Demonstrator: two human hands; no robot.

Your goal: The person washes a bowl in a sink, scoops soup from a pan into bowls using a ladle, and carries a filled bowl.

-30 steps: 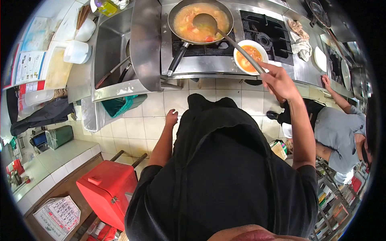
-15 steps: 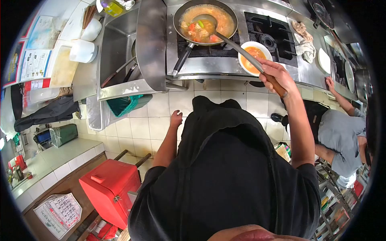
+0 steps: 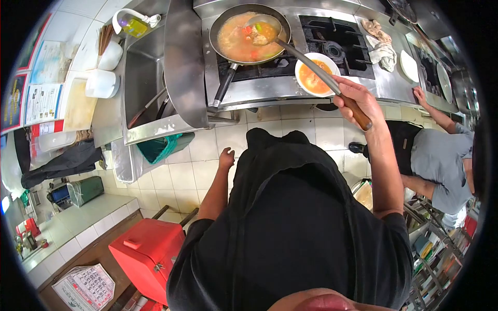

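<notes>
My right hand [image 3: 359, 102] is wrapped round the wooden handle of a long metal ladle [image 3: 314, 66]. The ladle's bowl sits in the soup of a dark frying pan [image 3: 213, 41], filled with broth and pieces of red, green and pale food. The pan rests on the stove, its black handle pointing toward me. Under the ladle's shaft stands a white bowl [image 3: 298, 78] of orange soup, close to my right hand. My left hand [image 3: 226, 158] hangs low at my side over the floor, holding nothing, its fingers loosely bent and partly apart.
A second burner [image 3: 334, 49] lies right of the pan, with crumpled cloths [image 3: 383, 53] beyond it. At left, a metal divider [image 3: 184, 62] separates the stove from a sink [image 3: 142, 57] holding utensils. Another person [image 3: 438, 155] stands close on my right, a hand at the counter edge.
The ladle's bowl has shifted to the right within the pan. The whole view has moved slightly, so the stove sits further left. My right hand keeps its grip.
</notes>
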